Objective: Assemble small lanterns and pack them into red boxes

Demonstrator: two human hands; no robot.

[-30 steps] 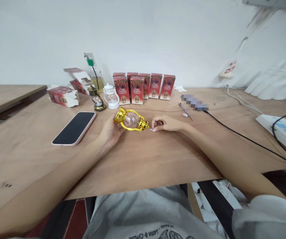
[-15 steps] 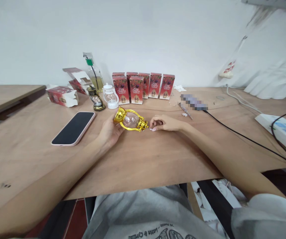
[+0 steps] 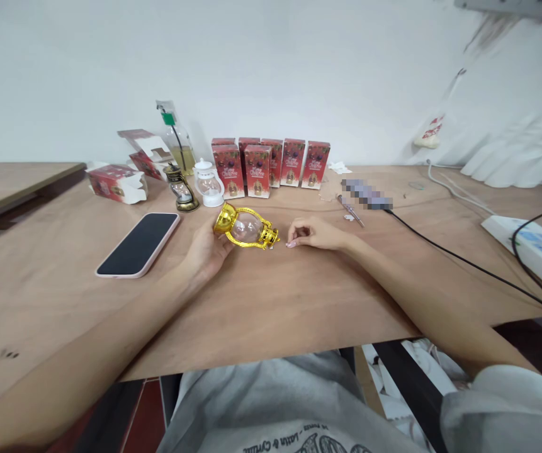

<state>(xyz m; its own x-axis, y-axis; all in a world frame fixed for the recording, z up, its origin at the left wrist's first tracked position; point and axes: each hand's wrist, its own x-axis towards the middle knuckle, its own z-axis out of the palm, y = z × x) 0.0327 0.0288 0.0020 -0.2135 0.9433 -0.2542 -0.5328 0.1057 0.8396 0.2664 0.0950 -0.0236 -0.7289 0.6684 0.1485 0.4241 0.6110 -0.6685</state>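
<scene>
A shiny gold lantern (image 3: 248, 227) with a clear globe lies tilted on its side, its base to the left and its top pointing right. My left hand (image 3: 209, 250) is closed around the base end. Just right of the lantern's top, my right hand (image 3: 315, 233) rests near the table with its fingers curled and thumb and fingertips together; whatever they may pinch is too small or hidden to make out. A white lantern (image 3: 209, 187) and a bronze-coloured lantern (image 3: 182, 190) stand upright behind my left hand.
Several red boxes (image 3: 257, 171) stand along the wall, beside opened red boxes (image 3: 117, 182) and a pump bottle (image 3: 182, 148). A phone (image 3: 139, 244) lies left. A screwdriver (image 3: 350, 209), a blurred device (image 3: 366, 194), its black cable (image 3: 445, 241) and a white box (image 3: 530, 248) lie right.
My right hand has drawn slightly right, widening the gap from the lantern's top. The left hand and the gold lantern stay nearly in place.
</scene>
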